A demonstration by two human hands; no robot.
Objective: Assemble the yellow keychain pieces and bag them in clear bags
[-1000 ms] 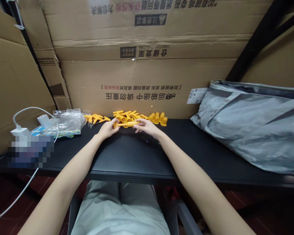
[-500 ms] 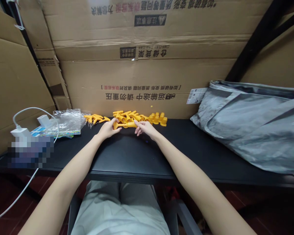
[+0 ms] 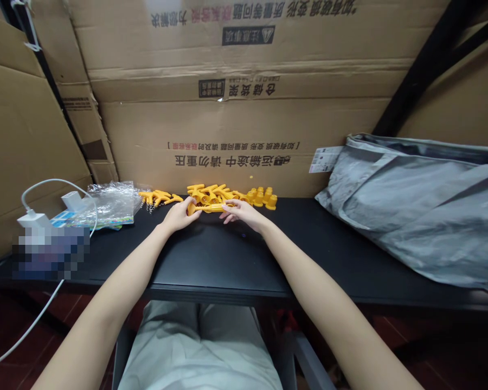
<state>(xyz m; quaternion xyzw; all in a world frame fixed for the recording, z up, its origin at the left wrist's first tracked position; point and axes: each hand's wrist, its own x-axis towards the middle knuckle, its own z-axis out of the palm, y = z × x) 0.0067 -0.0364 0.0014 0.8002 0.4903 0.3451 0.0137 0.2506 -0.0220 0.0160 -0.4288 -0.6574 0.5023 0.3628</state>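
A long yellow plastic piece (image 3: 212, 208) stretches between my two hands, just above the back of the black table. My left hand (image 3: 180, 214) is closed on its wider left end. The fingers of my right hand (image 3: 241, 212) pinch its right end, which they partly hide. Right behind lies a heap of yellow branched plastic pieces (image 3: 210, 190), some with round hollow ends. To the right of the heap stand several small yellow plastic cups (image 3: 270, 202). Left of my left hand lie more yellow branched pieces (image 3: 159, 196), with thin curly metal bits below them.
On the left are clear plastic bags (image 3: 116, 201), a white charger (image 3: 34, 225) with a cable, and a blurred-out object. A grey fabric bag (image 3: 406, 216) fills the right side of the black table (image 3: 223, 260). A cardboard sheet (image 3: 244, 119) stands along the back.
My right hand has shifted slightly left along the yellow piece, and its fingers are placed a little differently. The left hand has barely moved.
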